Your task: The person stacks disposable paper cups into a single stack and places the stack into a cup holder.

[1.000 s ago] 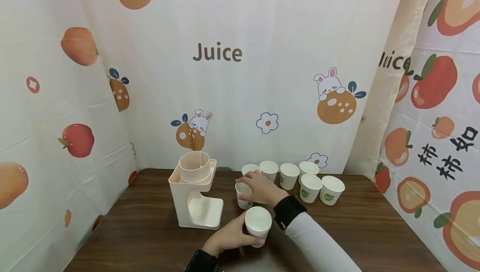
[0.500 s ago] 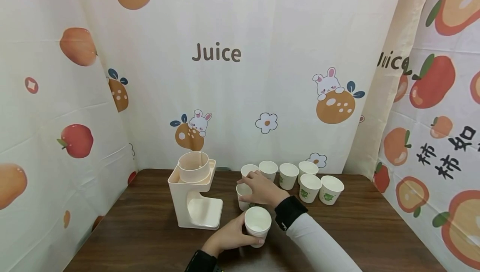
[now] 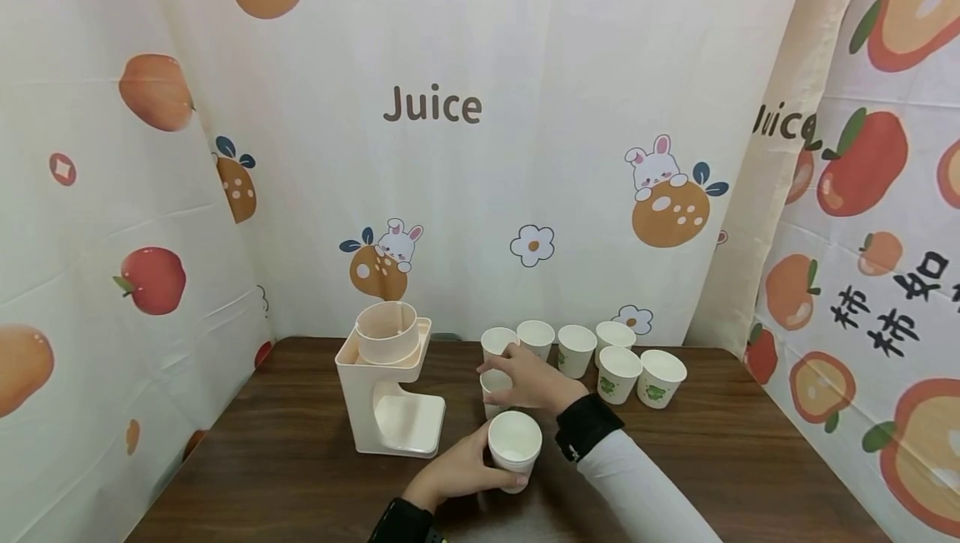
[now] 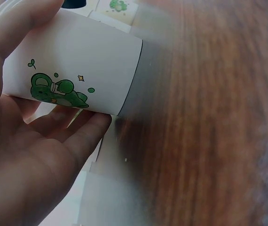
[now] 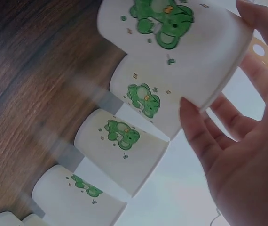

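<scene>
Near the front of the table my left hand [image 3: 463, 468] grips a white paper cup [image 3: 516, 441], upright, its opening facing up. A green cartoon animal is printed on that cup's side in the left wrist view. Just behind it, my right hand [image 3: 529, 380] holds another white paper cup [image 3: 497, 401] by the rim from above, thumb on one side and fingers on the other. The right hand partly hides this cup in the head view. In the right wrist view the held cup [image 5: 195, 56] overlaps the row of cups beyond it.
Several more white paper cups [image 3: 576, 351] stand upright along the back right of the table. A cream juicer-like machine [image 3: 365, 410] with a round top container [image 3: 387, 347] stands to the left. A printed curtain [image 3: 480, 176] borders the dark wooden table [image 3: 270, 451].
My right hand has shifted slightly to the right, and the cup it holds has moved along with it. The left hand and its cup stay in place.
</scene>
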{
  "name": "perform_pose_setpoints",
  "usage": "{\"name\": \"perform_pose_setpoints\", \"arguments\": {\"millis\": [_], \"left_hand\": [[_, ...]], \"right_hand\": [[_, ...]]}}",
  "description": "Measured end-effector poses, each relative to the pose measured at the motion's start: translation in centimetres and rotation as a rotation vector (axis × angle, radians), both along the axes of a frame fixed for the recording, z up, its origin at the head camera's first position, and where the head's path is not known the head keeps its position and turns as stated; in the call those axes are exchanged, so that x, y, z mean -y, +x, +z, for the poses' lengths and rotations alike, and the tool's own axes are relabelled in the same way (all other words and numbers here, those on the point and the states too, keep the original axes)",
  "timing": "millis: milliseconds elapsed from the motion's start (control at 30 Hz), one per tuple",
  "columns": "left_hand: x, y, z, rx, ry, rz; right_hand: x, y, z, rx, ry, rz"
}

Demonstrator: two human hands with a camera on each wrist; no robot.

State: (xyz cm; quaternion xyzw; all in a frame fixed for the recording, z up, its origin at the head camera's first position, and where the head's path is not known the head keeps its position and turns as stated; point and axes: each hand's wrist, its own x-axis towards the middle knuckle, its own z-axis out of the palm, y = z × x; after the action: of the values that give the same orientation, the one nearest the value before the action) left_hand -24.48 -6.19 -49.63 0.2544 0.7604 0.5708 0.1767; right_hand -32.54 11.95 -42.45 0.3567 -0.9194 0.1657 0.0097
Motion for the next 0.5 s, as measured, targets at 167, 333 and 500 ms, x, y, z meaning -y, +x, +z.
{"name": "perform_pose_setpoints", "arguments": {"millis": [167,333,500], "left_hand": [[0.0,0.0,-0.1,-0.013,-0.003,0.006],[0.0,0.0,-0.1,-0.038,-0.006,0.008],[0.0,0.1,-0.1,-0.026,-0.005,0.004]], "right_hand": [[-0.6,0.2,0.2,0.018,-0.005,-0.003],[-1.4,0.5,0.4,0.025,-0.055,0.033],[-2.3,0.8,0.4,0.030,-0.061,0.037]]}}
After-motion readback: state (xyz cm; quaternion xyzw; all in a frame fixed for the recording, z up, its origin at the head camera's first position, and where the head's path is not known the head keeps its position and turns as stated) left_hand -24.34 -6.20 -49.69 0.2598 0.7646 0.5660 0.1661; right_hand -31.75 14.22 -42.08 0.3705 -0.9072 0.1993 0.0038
